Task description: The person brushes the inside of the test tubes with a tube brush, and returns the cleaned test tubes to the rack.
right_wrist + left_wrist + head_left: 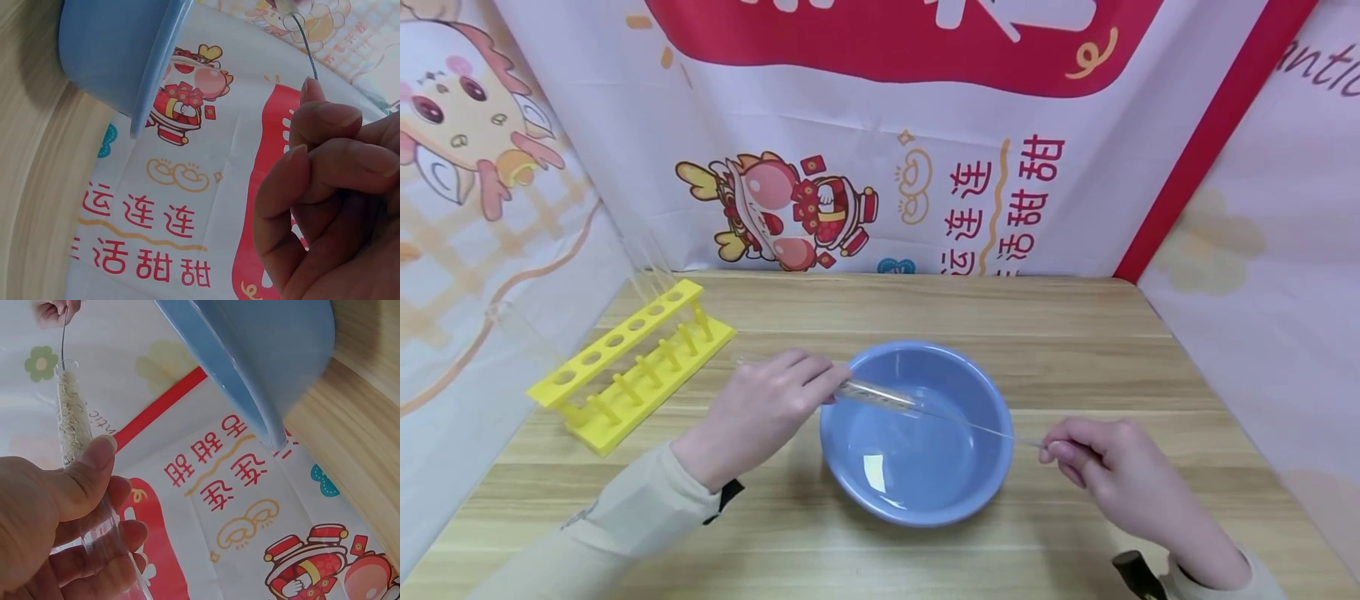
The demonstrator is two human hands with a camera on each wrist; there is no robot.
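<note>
My left hand (pixel 767 412) grips a clear glass test tube (pixel 872 394), held tilted above the left half of a blue basin (pixel 917 467). Inside the tube sits the white bristle head of a test tube brush (pixel 74 422). Its thin twisted wire handle (pixel 306 47) comes out of the tube's mouth. To the right of the basin, my right hand (pixel 1120 475) pinches the far end of that wire between thumb and fingers. In the left wrist view my thumb (pixel 97 456) and fingers wrap round the tube.
A yellow test tube rack (pixel 662 396) stands on the wooden table (pixel 1075 342) at the left, with a few clear test tubes (pixel 520 333) leaning in it. Printed cloth walls (pixel 850 108) enclose the back and sides.
</note>
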